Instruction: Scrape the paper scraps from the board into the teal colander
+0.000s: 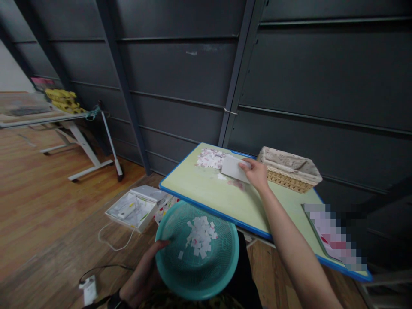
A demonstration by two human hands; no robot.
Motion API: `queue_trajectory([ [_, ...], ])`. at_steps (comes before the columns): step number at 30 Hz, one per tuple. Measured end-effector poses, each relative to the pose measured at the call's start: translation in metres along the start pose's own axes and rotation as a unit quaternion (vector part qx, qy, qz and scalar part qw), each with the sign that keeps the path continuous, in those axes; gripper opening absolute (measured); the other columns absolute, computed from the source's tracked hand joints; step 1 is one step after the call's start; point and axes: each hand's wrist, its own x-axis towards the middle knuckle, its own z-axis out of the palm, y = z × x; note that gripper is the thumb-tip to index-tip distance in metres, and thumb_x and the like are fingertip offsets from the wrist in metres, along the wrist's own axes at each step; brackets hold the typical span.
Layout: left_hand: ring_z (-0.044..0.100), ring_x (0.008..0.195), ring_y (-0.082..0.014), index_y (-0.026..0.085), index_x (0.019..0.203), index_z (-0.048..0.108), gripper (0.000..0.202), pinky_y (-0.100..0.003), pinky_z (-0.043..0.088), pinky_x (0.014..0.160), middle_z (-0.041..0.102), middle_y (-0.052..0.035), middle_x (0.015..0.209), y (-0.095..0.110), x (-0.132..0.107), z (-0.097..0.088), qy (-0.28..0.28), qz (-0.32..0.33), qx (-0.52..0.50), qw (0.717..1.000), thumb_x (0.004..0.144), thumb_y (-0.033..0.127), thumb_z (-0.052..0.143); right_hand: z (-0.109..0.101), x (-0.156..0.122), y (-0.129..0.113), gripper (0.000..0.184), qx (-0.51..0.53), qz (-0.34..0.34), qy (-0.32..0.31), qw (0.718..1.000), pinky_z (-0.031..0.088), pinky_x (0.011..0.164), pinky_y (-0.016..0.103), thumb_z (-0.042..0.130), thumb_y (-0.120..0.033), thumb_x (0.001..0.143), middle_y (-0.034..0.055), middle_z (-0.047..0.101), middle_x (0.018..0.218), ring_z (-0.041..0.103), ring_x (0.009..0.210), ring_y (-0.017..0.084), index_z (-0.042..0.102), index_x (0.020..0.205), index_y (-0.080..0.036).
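My left hand (pixel 151 262) grips the rim of a teal plastic colander (pixel 225 266), thumb over the edge and the other fingers hidden beneath. Small white paper pieces (pixel 201 236) lie in a heap inside it. Over the table, my right hand (pixel 255 171) pinches a white card (pixel 234 168) by its right end. The card's left end is beside a pile of paper pieces (pixel 210 158) at the table's far left corner. A few loose pieces (pixel 222 176) lie just in front of the card.
The pale yellow table (pixel 199 189) has a blue edge. A lined wicker basket (pixel 289 180) stands at its back right, a blurred-out flat item (pixel 331 236) at the right. An open white box (pixel 133 210) and a power strip (pixel 88 289) with cables lie on the floor.
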Motion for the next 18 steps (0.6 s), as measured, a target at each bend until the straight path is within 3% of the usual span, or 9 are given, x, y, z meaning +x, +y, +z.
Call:
queue_trajectory([
  [7,0.078,0.093,-0.0295,0.002,0.155,0.018,0.083,-0.042,0.054,0.098,0.084,-0.0103,0.092,-0.0005,0.0012,-0.0041,-0.016,0.002,-0.003,1.000,0.088,0.024,0.062,-0.0047,0.0002,-0.0009,0.034,-0.006,0.003,0.003,1.000,0.049,0.076,0.038,0.059,-0.037,0.076,0.0123,0.078,0.092,0.068,0.078,0.027,0.079,0.095,-0.015],
  [18,0.079,0.081,-0.0279,0.003,0.152,0.028,0.076,-0.040,0.058,0.091,0.085,-0.0063,0.084,-0.0008,-0.0030,0.0001,0.002,0.005,0.019,1.000,0.088,0.025,0.063,-0.0032,0.0018,0.0002,0.036,0.043,-0.003,0.001,0.999,0.051,0.072,0.037,0.062,-0.041,0.076,0.0122,0.078,0.091,0.068,0.074,0.026,0.079,0.093,-0.015],
])
